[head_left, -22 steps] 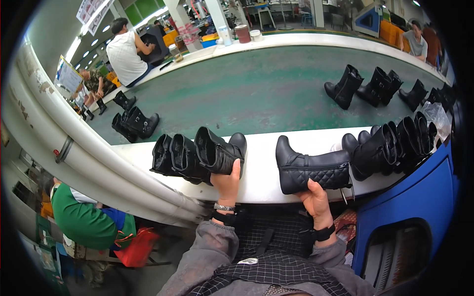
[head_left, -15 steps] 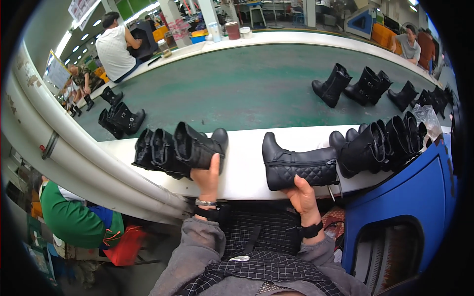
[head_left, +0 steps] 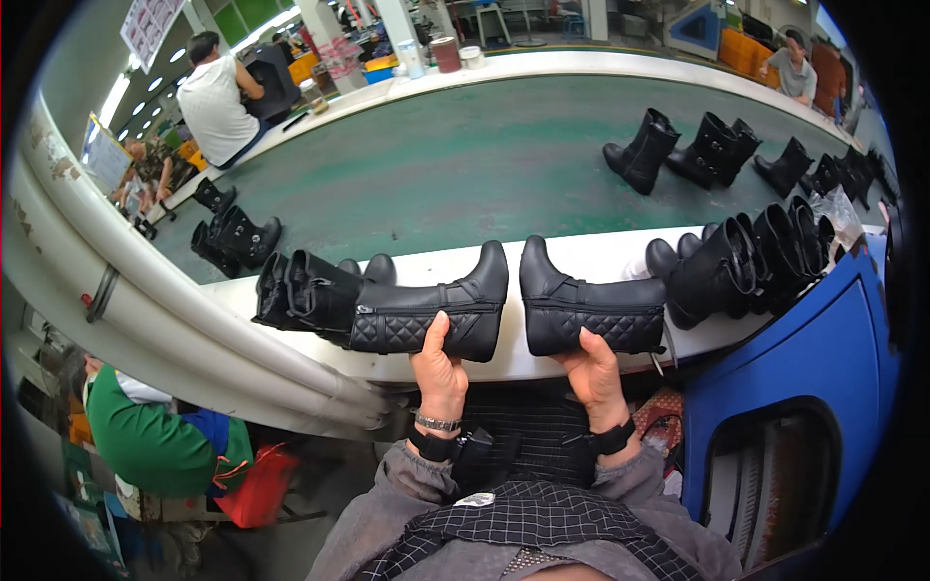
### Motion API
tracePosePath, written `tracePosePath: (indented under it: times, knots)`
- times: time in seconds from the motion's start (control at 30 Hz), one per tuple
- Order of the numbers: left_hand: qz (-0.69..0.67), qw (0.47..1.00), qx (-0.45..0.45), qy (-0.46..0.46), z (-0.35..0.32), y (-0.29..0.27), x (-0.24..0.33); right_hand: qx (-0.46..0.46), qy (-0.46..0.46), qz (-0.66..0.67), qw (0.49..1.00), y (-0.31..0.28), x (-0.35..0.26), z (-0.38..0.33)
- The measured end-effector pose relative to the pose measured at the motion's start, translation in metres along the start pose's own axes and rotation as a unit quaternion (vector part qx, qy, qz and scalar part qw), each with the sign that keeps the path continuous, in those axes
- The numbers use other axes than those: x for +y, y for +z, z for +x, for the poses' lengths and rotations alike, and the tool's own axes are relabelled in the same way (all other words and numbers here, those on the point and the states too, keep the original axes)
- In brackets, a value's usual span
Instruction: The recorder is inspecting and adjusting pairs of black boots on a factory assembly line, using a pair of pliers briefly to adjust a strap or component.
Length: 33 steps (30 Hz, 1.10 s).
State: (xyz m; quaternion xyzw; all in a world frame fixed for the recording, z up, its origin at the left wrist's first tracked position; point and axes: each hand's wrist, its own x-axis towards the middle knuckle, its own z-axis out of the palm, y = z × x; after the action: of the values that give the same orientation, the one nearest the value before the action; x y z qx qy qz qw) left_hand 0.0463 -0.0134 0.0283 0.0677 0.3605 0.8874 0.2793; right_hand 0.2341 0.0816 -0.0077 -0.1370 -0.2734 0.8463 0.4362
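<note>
A black boot (head_left: 426,315) with a quilted shaft and a side zip lies on its side in my left hand (head_left: 441,376), thumb against the quilting. Its toe points up and its shaft runs to the left. My right hand (head_left: 596,378) grips a matching boot (head_left: 593,312), whose shaft runs to the right. The two soles face each other across a narrow gap. Both boots are over the white ledge (head_left: 542,373). Left of them stand several black boots (head_left: 305,290); another group of boots (head_left: 727,271) stands on the right.
Beyond the ledge runs a green conveyor belt (head_left: 417,165) carrying black boots at left (head_left: 247,237) and right (head_left: 644,150). Thick white pipes (head_left: 213,290) flank my left, a blue machine (head_left: 785,387) my right. Several people work nearby, one in green (head_left: 145,431) at lower left.
My left hand has taken the near boot from the left group and brought it rightward, laid on its side beside the other boot. My right hand still holds its boot, barely moved.
</note>
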Motion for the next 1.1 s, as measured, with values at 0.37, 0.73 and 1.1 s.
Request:
tracePosePath:
  times: [0.37,0.73,1.1]
  knots:
    - [-0.122,0.987,-0.005,-0.101,-0.019,0.005,-0.025,-0.035,-0.029,0.06,0.997,0.002,0.005,-0.001]
    - [-0.107,0.987,-0.05,-0.111,-0.022,-0.006,-0.032,-0.033,-0.021,0.015,0.999,0.007,0.001,-0.003]
    - [-0.072,0.987,-0.095,-0.108,-0.021,-0.012,-0.033,-0.06,-0.012,0.019,0.998,0.002,-0.002,-0.004]
